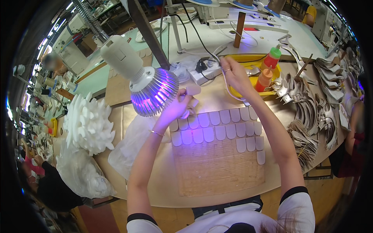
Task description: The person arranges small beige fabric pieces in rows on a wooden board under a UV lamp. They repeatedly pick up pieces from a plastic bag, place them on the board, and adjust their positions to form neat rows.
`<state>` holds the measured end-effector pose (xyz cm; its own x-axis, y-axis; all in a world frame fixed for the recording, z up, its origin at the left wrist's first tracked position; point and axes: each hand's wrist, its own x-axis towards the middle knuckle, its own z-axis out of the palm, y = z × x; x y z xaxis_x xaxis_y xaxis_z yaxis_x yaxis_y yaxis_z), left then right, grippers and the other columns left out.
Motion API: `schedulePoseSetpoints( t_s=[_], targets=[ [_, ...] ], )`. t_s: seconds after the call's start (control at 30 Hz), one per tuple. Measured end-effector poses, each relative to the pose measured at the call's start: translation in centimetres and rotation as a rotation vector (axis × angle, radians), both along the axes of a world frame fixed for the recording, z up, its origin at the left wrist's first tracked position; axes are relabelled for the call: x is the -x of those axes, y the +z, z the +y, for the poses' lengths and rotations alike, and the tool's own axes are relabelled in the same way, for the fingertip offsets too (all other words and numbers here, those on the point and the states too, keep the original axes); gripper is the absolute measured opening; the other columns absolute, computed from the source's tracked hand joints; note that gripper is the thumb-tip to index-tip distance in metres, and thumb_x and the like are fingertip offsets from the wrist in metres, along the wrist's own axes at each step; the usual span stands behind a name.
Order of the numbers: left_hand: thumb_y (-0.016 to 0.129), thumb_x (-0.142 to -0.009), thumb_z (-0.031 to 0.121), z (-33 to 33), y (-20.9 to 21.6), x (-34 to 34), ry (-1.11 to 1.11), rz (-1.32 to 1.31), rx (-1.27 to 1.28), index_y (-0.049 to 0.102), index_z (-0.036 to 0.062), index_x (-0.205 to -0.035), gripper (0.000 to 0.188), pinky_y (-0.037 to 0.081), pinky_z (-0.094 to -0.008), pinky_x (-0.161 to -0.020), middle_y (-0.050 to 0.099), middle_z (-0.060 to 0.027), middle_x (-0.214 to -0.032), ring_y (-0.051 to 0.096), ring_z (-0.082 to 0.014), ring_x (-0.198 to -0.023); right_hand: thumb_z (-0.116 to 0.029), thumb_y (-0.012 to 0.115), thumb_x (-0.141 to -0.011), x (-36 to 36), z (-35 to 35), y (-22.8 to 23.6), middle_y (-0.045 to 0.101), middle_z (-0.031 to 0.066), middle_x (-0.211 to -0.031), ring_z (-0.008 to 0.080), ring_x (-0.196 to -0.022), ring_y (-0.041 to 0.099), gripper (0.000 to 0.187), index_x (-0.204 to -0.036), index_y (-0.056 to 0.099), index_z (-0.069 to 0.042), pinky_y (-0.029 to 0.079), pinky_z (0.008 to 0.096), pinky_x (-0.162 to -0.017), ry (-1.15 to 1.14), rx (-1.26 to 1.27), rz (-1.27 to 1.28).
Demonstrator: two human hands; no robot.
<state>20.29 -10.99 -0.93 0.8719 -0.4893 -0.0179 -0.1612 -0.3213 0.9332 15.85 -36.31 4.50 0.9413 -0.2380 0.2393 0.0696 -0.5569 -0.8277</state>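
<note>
My left hand [178, 105] is closed on small pale round-ended pieces [193, 90], just right of a finned lamp [153, 91] that glows purple. My right hand [235, 75] reaches to the far middle, its fingers closed round a thin white cord [228, 86] beside a white power strip [206, 73]. Below my hands lies a brown board [217, 167]. Rows of pale round-ended pieces [208, 134] cover its far part, with purple light on those at the left. How many pieces my left hand holds is hidden.
At the right a yellow tray [251, 58] holds a green-capped red bottle [272, 57] and an orange bottle [264, 79]. Stacks of greyish cut pieces [307, 112] lie beyond. White foam-like pieces [88, 124] and clear plastic bags [83, 173] stand left. A dark post [149, 35] rises behind the lamp.
</note>
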Motion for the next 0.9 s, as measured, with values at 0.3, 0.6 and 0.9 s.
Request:
schedulePoseSetpoints(
  t_s=[0.3, 0.6, 0.9],
  targets=[
    [0.049, -0.104, 0.025, 2.0, 1.0, -0.7, -0.173, 0.985, 0.581, 0.06, 0.0046, -0.1, 0.024, 0.039, -0.0175, -0.036, 0.061, -0.0021, -0.075, 0.055, -0.007, -0.05, -0.047, 0.065, -0.092, 0.8, 1.2, -1.1, 0.068, 0.0129, -0.082, 0.022, -0.076, 0.061, 0.052, -0.118, 0.07, -0.002, 0.048, 0.0355, -0.072, 0.483, 0.045, 0.176],
    [0.056, -0.102, 0.029, 0.6, 2.1, 2.2, -0.046, 0.415, 0.095, 0.065, -0.0016, -0.103, 0.032, 0.051, -0.0218, -0.06, 0.068, -0.0034, -0.087, 0.064, -0.0079, -0.069, -0.038, 0.07, -0.091, 1.1, 0.0, 0.0, 0.057, 0.0012, -0.064, 0.0075, -0.05, 0.039, 0.039, -0.077, 0.07, -0.002, 0.031, 0.0267, -0.045, 0.537, -0.273, 0.652],
    [0.057, -0.101, 0.027, 0.9, 2.0, 2.5, -0.15, 0.266, -0.08, 0.065, -0.0065, -0.109, 0.035, 0.052, -0.0238, -0.076, 0.068, -0.0057, -0.095, 0.063, -0.0085, -0.085, -0.034, 0.064, -0.096, 1.1, 0.6, -0.5, 0.053, -0.0017, -0.061, 0.0053, -0.048, 0.037, 0.038, -0.074, 0.068, -0.003, 0.028, 0.0252, -0.044, 0.621, -0.395, 0.648]
  ],
)
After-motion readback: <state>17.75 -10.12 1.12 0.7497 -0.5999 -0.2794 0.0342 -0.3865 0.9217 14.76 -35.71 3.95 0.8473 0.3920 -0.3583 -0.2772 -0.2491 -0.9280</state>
